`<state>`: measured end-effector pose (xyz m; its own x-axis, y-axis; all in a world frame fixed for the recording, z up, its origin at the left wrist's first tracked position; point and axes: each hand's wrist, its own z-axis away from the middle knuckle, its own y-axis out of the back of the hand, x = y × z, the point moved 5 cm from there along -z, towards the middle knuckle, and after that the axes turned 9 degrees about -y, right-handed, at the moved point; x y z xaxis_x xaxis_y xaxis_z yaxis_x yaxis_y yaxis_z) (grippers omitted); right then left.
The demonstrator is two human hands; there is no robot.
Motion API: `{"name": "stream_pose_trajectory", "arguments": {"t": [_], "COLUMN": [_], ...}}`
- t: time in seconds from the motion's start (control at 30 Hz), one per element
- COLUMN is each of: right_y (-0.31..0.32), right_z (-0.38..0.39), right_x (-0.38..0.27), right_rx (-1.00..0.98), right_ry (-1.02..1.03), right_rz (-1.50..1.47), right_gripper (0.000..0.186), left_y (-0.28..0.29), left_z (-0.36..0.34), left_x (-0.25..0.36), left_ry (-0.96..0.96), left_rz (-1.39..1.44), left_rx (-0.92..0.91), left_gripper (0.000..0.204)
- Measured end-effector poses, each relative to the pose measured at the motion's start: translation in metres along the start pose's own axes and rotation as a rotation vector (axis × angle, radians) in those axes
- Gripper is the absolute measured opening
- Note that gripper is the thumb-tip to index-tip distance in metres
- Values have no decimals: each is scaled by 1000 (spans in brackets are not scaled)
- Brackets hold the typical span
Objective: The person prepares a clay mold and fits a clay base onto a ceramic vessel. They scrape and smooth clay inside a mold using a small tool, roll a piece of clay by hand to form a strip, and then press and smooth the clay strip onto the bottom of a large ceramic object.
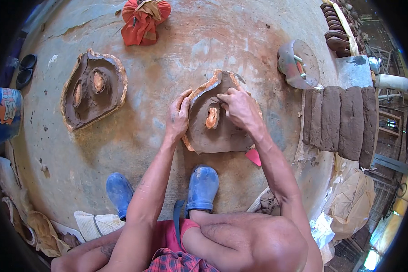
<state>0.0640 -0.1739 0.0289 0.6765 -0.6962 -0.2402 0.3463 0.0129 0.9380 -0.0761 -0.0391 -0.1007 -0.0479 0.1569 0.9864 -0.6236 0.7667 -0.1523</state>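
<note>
A mould (pixel 201 85) with an orange-brown rim lies on the floor in front of me, lined with dark wet clay (pixel 215 139). An orange oval piece (pixel 211 118) stands out of the clay inside it. My left hand (pixel 178 114) grips the mould's left rim, thumb and fingers close together. My right hand (pixel 241 108) is curled over the right half, fingertips pinched on clay near the middle; the palm side is hidden. A pink flat scraper (pixel 253 157) lies by the lower right edge, under my right forearm.
A second clay-lined mould (pixel 120 72) lies at left. A red cloth bundle (pixel 143 22) sits at the far side. At right are a round metal container (pixel 291 68) holding tools and a stack of thick clay slabs (pixel 351 120). A blue bucket (pixel 8 113) stands far left.
</note>
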Motion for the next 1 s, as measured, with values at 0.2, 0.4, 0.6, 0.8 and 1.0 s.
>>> {"name": "stream_pose_trajectory", "arguments": {"t": [0.2,0.4,0.6,0.8,1.0], "right_y": [-8,-16,-10,-24,-14], "right_z": [11,15,21,32,40], "right_x": [-8,-4,-27,-10,-40], "right_rx": [-23,-62,-66,-119,-163], "right_ry": [-7,-179,-225,-320,-398], "right_rz": [89,67,168,76,130], "right_gripper": [33,37,44,38,40], "left_y": [5,4,9,1,11], "left_z": [0,1,0,-1,3], "left_x": [0,0,-10,0,-9], "left_ry": [9,-41,-34,-26,2], "left_rz": [51,-74,58,-46,50], "left_rx": [52,21,108,72,102], "left_gripper": [37,38,36,36,38]}}
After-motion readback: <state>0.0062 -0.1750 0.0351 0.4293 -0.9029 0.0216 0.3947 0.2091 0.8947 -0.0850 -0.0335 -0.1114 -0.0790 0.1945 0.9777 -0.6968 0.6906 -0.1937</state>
